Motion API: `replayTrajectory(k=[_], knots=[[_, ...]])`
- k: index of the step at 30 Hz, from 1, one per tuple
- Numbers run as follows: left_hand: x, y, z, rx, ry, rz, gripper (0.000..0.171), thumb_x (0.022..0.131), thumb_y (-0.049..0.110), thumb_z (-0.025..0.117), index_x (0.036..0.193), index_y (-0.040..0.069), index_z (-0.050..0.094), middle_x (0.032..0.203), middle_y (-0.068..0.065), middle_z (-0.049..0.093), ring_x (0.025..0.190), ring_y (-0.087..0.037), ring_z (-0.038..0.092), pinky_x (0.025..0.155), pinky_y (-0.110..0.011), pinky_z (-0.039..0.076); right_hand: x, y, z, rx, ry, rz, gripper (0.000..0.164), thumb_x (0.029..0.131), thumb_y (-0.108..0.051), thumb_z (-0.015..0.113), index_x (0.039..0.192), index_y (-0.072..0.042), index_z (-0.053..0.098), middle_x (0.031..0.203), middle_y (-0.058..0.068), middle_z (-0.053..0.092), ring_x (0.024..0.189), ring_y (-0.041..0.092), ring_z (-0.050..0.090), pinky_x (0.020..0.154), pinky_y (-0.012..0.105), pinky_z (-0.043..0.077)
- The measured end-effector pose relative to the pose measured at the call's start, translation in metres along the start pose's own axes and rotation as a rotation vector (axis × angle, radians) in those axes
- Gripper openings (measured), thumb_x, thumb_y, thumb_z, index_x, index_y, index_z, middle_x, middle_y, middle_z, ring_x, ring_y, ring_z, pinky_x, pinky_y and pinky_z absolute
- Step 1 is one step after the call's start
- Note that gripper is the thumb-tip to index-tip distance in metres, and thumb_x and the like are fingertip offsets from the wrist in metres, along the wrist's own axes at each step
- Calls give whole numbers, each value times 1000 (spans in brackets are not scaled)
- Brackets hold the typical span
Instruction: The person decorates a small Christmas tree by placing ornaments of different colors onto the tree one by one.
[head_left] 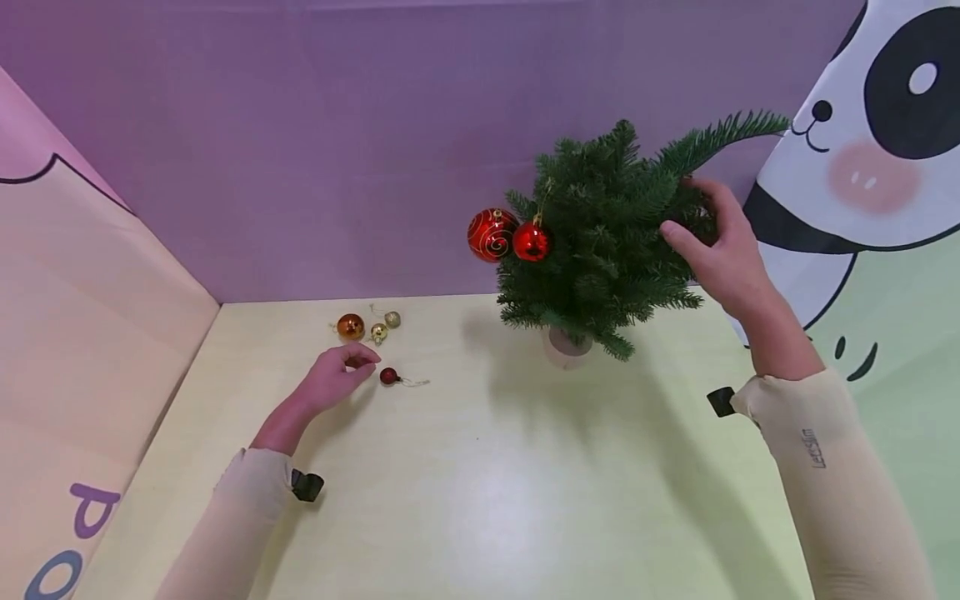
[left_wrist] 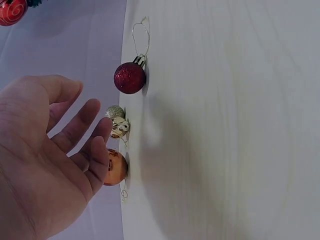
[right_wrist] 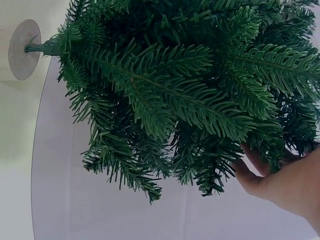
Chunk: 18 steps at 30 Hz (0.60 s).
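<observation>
My left hand hovers low over the table, fingers loosely bent and holding nothing. Just past its fingertips lies a small dark red glitter bauble with a gold string loop. My right hand holds the right side of a small green artificial Christmas tree; its thumb is in front of the needles, and its fingers go in among the branches, partly hidden. On the tree's left side hang a large red bauble with gold swirls and a smaller shiny red bauble.
Behind my left hand lie an orange bauble, a shiny gold bauble and a glittery gold bauble. The tree stands on a round pale base near the table's back edge. A purple cloth backdrop rises behind.
</observation>
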<state>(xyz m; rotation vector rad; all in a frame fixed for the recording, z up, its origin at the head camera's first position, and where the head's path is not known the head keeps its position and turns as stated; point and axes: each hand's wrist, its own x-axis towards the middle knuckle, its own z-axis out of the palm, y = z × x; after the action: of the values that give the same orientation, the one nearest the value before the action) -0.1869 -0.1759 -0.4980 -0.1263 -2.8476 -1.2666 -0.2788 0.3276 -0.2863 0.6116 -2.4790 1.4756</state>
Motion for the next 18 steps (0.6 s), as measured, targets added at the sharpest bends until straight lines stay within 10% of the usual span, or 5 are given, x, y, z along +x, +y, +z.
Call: replayTrajectory(k=[8,18], knots=[[-17,12,16,49,42,-3,20,93,7,61,111,-1,66,113,-15,64,105,-35,58,89,-50,47,2,5,-2,37,-33,-57,58,97,-24,58,149,-14,34,139,9,39,114,17,45,86,23,40],[-30,32,34,168,31,34,22,91,11,66,111,3,68,112,-10,64,107,-35,57,90,-51,45,1,11,-6,-30,-91,-91,65,95,-30,61,151,-18,29,149,6,32,129,25,35,94,38,33]])
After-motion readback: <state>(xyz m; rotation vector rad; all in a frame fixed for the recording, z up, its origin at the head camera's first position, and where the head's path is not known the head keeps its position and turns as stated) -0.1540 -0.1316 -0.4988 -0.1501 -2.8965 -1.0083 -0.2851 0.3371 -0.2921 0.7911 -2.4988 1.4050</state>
